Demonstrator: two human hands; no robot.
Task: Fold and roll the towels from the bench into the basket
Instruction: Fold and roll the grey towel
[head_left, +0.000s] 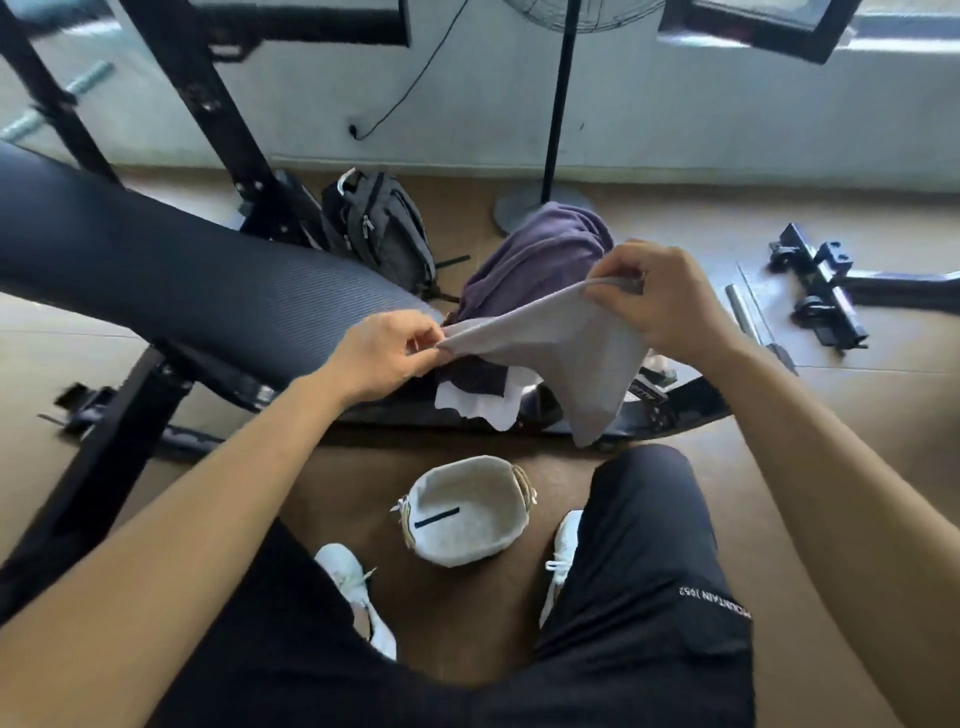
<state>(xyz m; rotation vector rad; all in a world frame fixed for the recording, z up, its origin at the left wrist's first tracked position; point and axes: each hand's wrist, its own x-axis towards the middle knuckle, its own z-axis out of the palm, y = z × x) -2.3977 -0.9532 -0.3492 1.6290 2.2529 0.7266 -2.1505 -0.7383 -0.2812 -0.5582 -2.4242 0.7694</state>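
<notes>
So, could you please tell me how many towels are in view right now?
3: a grey towel held between the left hand and right hand, a purple towel heaped on the bench, a white towel beneath it. Others may be hidden.

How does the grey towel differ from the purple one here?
The grey towel hangs in the air, pinched by the left hand and right hand; the purple towel lies heaped on the bench. The grey one is pale and spread out, the purple one dark and bunched. Neither is in the basket.
</notes>
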